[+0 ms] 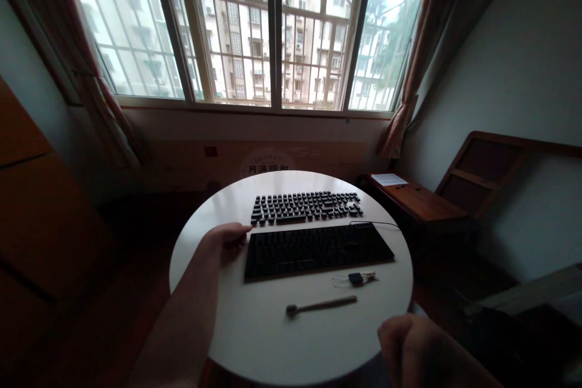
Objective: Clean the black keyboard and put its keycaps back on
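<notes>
Left hand [233, 236] beside keyboard base [318, 248]; keycaps [293, 206] in rows behind, 1 brush [322, 304] in front.

Keyboard [313, 250] on table [254, 342] — keycaps [291, 218] behind, keycap puller [356, 279] before — brush [322, 305] nearer still.

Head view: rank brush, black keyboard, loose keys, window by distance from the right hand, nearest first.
From the right hand:
1. Brush: to its left, near part of table.
2. Black keyboard: mid-table, beyond the brush.
3. Loose keys: behind the keyboard.
4. Window: beyond the table.
</notes>
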A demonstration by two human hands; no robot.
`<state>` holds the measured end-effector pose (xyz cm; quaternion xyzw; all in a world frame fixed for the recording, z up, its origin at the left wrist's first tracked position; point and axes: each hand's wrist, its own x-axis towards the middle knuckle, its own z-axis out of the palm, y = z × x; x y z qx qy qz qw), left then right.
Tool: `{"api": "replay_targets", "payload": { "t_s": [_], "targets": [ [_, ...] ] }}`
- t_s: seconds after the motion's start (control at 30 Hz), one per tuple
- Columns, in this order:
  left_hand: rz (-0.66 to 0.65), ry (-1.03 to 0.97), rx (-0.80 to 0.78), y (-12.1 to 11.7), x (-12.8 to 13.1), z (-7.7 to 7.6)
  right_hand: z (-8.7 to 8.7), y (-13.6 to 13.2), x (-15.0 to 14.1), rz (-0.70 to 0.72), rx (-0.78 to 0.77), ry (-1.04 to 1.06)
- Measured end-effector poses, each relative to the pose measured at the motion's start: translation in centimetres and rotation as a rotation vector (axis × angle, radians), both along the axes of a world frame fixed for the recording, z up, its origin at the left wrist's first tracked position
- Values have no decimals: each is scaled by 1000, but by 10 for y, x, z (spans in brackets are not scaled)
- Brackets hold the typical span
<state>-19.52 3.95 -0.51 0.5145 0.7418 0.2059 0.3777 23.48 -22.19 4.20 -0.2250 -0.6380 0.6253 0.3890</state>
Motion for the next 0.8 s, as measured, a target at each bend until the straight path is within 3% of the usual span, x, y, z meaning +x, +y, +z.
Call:
{"api": "replay_targets", "payload": {
  "t_s": [0.2,0.33,0.5,0.63,0.8],
  "targets": [
    [99,-103,-135,-13,16,8,-8,8,1,-19,137,51],
    [183,-127,-118,-29,24,12,1,12,-6,-18,221,22],
    [230,-95,50,-55,29,9,26,16,-13,22,351,-59],
    [213,-16,256,-93,31,5,40,26,-19,-24,453,-132],
    [173,86,493,-142,44,-2,50,45,-34,-40,394,-300]
  ]
}}
